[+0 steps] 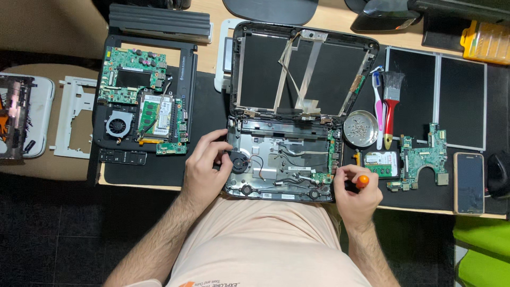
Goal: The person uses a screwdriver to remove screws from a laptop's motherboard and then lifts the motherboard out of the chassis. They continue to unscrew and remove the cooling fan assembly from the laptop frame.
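Head view, two hands (204, 170), one opened laptop (281, 170)

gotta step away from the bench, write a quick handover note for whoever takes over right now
Left hand: fingers on the small black cooling fan at the left of the opened laptop base.
Right hand: closed on an orange-handled screwdriver at the base's right edge.
Layout: screen lid has no panel, ribbon cables exposed; round metal dish of screws to the right, with a red-handled brush, a drive and a loose green circuit board. A second opened laptop lies at left.
Done: keyboard cover and screen panel are off.
Left: fan, wiring and the small board are still inside the base.
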